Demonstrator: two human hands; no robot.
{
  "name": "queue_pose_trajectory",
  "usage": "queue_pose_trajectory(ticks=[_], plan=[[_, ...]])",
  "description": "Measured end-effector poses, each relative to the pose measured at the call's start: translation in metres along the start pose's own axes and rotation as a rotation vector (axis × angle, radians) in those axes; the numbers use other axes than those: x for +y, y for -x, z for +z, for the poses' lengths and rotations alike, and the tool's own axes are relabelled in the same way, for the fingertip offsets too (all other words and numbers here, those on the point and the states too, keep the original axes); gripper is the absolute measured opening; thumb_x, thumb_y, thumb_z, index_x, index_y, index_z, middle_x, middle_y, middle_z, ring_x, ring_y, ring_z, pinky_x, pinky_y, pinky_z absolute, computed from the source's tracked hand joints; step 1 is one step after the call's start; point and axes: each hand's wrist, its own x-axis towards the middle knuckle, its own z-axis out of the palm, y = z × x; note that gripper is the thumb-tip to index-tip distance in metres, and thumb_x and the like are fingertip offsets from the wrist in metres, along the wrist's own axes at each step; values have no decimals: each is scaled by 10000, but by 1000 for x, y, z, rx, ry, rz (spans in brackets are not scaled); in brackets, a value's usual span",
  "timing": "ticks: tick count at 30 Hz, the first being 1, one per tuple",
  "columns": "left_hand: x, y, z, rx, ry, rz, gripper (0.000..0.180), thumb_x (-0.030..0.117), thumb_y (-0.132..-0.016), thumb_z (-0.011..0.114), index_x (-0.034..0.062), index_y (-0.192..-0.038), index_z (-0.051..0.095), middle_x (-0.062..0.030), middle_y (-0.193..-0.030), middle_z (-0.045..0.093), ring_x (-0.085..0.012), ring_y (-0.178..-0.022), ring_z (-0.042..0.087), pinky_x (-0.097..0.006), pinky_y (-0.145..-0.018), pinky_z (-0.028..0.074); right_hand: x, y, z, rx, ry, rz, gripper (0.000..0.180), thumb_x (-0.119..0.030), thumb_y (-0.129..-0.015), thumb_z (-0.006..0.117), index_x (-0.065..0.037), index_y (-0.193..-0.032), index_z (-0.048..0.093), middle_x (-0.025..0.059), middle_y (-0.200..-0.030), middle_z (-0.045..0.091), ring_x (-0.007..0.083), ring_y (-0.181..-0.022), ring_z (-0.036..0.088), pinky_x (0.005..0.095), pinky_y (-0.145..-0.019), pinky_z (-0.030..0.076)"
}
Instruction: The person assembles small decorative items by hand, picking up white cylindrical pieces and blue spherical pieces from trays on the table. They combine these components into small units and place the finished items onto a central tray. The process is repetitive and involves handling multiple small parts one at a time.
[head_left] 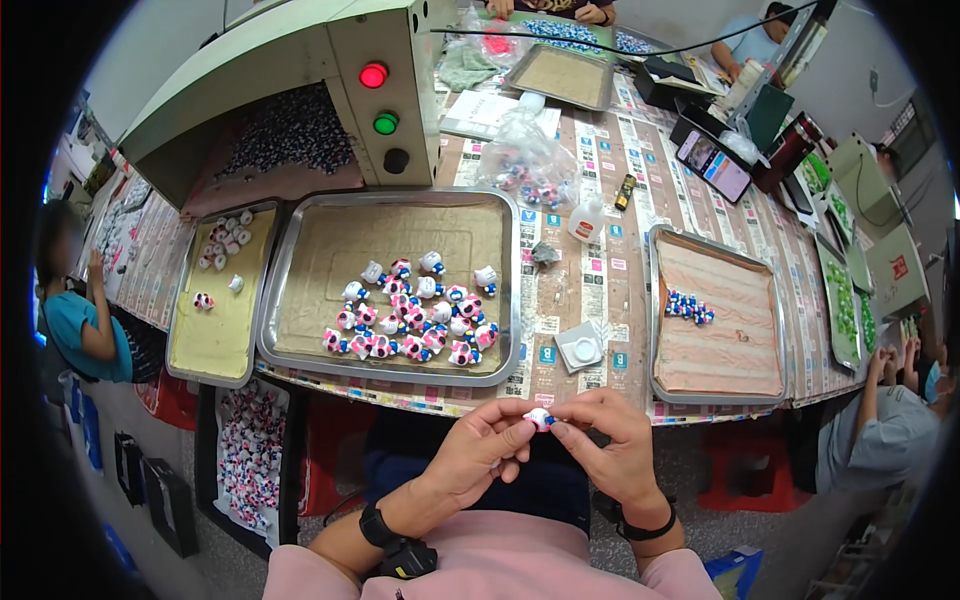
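Above the near edge of the table, both my hands hold one small figurine (540, 419) with a white head, pink marks and a blue part. My left hand (478, 452) pinches its left side between thumb and fingers. My right hand (612, 445) grips the blue part at its right side with thumb and fingertips. A large metal tray (505, 345) beyond my left hand bears several similar white, pink and blue figurines (400, 318). To the right, a pink-lined tray (715, 365) holds a cluster of small blue-and-white pieces (690, 307).
A yellow-lined tray (210, 340) with white heads stands far left, beside a machine (405, 60) with red and green buttons. A glue bottle (587, 220), a small white dish (581, 348) and a phone (714, 163) are on the table. Below left sits a bin of figurines (255, 450). Other people work around.
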Motion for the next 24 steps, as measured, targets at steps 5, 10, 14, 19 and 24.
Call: queue_pose_trajectory(ticks=[5,10,14,19,24], plan=[[-1,0,-2,25,-54,51,256,86,-901,676,22,-1140,609,-42,-905,636,-67,-676,575,-178,-439,441,5,0,-3,-59,-57,36,204,-13,-808,727,-37,-1010,729,90,-877,665,154,-755,650,257,-651,519],[-1,-1,-4,42,-101,31,212,82,-894,684,16,-1090,639,-38,-865,639,-55,-648,566,-160,-418,405,14,-5,-9,-144,-122,34,206,-19,-812,730,-37,-1017,729,90,-865,662,140,-743,641,253,-643,515],[3,2,-3,62,-149,32,216,100,-889,696,19,-1082,646,-24,-828,632,-48,-631,562,-156,-403,382,14,-7,-10,-190,-132,51,213,-25,-813,732,-38,-1025,728,98,-895,666,135,-753,644,249,-668,521],[32,3,-1,126,-500,241,255,128,-871,726,22,-1096,669,-7,-813,644,-43,-668,563,-172,-497,421,7,-7,-5,-149,-101,29,270,-48,-814,739,-42,-1082,710,112,-1008,675,161,-858,652,257,-723,532],[71,-1,-11,263,-1265,572,230,96,-854,720,-4,-1059,687,-77,-897,708,-114,-766,651,-249,-684,512,13,-8,-20,-70,-53,11,287,-58,-829,724,-31,-1113,692,113,-1053,673,172,-909,647,268,-730,532]])
